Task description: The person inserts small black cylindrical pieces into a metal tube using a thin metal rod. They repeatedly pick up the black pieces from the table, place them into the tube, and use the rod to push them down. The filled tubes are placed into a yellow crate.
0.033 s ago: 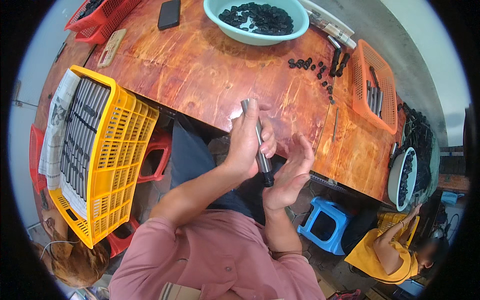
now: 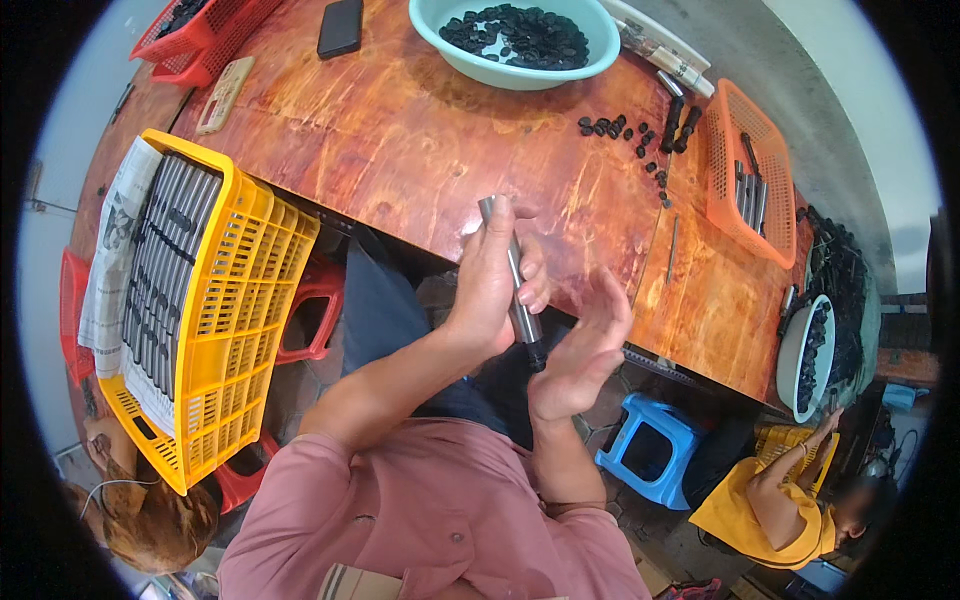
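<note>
My left hand (image 2: 487, 290) is wrapped round a silver metal tube (image 2: 523, 318), which slants from upper left to lower right over the table's front edge. A black plug-like piece (image 2: 537, 357) sits at the tube's lower end. Beside that end, my right hand (image 2: 578, 350) is held open, its fingers stretched upward and slightly smeared. The heel of its palm is at or very close to the black end; whether they touch I cannot tell.
A yellow crate (image 2: 255, 290) of similar tubes stands at left. On the wooden table (image 2: 400, 150) are a pale green basin (image 2: 510, 80) of black pieces, scattered black plugs (image 2: 610, 127), an orange basket (image 2: 715, 180) and a phone (image 2: 340, 28). A blue stool (image 2: 640, 415) and co-worker (image 2: 770, 510) are at right.
My right hand has shifted very slightly and looks more blurred. The tube's upper end has moved a touch to the left in my left hand.
</note>
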### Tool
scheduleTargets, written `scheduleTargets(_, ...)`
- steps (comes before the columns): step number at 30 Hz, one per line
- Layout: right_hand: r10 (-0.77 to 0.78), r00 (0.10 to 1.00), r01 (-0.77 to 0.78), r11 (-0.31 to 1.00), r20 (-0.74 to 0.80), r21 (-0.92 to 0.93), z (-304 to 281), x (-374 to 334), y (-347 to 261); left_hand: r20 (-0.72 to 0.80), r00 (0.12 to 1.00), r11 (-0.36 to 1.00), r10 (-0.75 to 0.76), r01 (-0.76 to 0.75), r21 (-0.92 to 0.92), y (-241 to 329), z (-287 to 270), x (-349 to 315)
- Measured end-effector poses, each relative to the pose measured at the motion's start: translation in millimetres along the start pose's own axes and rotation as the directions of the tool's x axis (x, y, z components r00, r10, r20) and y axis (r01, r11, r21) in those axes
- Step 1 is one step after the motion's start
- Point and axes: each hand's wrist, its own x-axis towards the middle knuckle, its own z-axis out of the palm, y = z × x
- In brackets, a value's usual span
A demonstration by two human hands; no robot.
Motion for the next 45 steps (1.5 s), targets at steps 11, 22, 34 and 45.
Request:
scheduleTargets(11, 0.028, 0.999, -0.021, 0.988, -0.044, 0.153, 11.0, 1.6, 9.2, 0.074, 0.993, 0.986, -0.095, 0.104, -0.134, -16.7, 1.3, -12.5)
scheduleTargets(22, 0.389, 0.914, -0.396, 0.791, 0.116, 0.466, 4.4, 13.7, 14.6, 0.084, 0.99, 0.949, -0.115, 0.134, -0.286, -15.1, -19.9, 7.2)
scheduleTargets(34, 0.234, 0.945, -0.191, 0.962, 0.228, -0.197, -21.1, -37.6, 8.7, 0.095, 0.985, 0.975, -0.142, 0.156, -0.156, -7.4, -34.2, 21.1)
scheduleTargets(45, -0.225, 0.93, 0.351, 0.779, 0.291, -0.52, -29.2, -23.9, 21.5, 0.052, 0.982, 0.981, -0.18, 0.176, 0.084, -13.9, -33.5, 15.0)
